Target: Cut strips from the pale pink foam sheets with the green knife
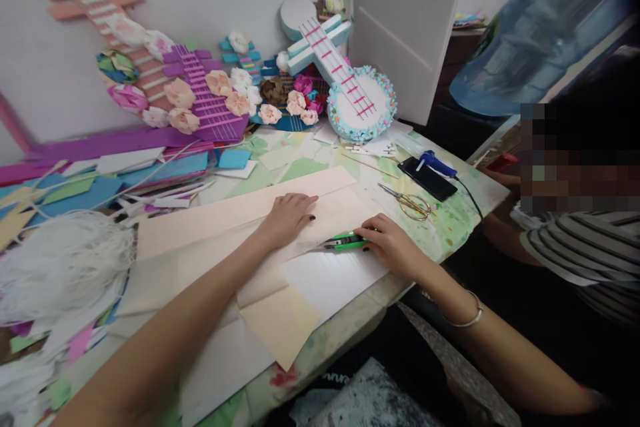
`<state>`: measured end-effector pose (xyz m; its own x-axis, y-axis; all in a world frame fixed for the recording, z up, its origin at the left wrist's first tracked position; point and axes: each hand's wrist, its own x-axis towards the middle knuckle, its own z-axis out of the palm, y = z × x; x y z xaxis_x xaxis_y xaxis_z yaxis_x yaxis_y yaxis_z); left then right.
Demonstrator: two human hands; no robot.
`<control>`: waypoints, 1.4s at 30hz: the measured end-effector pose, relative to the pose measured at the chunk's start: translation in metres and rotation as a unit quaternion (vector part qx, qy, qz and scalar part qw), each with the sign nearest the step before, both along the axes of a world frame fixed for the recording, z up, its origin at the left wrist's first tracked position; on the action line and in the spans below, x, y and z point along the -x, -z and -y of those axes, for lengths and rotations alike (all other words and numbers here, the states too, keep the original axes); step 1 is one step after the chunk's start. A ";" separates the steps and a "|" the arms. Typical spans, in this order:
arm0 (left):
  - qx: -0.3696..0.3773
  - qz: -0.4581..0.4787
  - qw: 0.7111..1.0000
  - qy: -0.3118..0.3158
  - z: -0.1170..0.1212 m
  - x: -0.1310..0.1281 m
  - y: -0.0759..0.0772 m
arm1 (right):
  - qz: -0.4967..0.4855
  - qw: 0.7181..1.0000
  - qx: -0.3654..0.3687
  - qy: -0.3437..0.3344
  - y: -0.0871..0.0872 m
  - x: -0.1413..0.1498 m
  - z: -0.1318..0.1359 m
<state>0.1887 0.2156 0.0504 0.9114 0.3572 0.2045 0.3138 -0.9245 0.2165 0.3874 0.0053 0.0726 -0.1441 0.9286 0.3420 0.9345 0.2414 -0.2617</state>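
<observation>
My left hand (289, 219) lies flat on a large sheet of cream paper (200, 227), its fingers stretched out toward the right. A green utility knife (350, 240) is in my right hand (387, 240), the fingers closed round its handle end. The knife's tip points left and reaches the cut edge of the paper. Under the paper a white board (330, 280) shows along the near side. A smaller pale yellow piece of paper (280, 323) hangs over the board near the table's front edge.
Gold-handled scissors (413, 205), a black phone (427, 179) and a blue glue gun (437, 163) lie to the right. White string (65, 267) and colored scraps fill the left. Decorated instrument models (363, 103) lean at the back. A person in a striped sleeve (585, 243) sits at right.
</observation>
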 end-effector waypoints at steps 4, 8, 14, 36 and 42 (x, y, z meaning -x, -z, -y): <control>-0.001 -0.001 1.000 0.000 0.001 0.000 -0.001 | -0.012 1.000 0.002 0.009 0.003 -0.001 0.002; -0.003 -0.002 1.000 -0.001 0.001 0.000 -0.001 | -0.013 1.000 0.007 0.012 0.001 0.006 -0.003; -0.003 -0.003 1.000 -0.003 -0.001 -0.001 0.002 | -0.003 1.000 0.008 0.001 -0.003 0.014 -0.011; 0.002 -0.006 1.000 -0.008 0.000 -0.001 0.000 | -0.019 1.000 0.005 0.001 -0.001 0.012 -0.006; -0.001 -0.002 1.000 -0.004 0.000 0.000 0.001 | -0.018 1.000 0.004 0.011 0.000 0.010 -0.005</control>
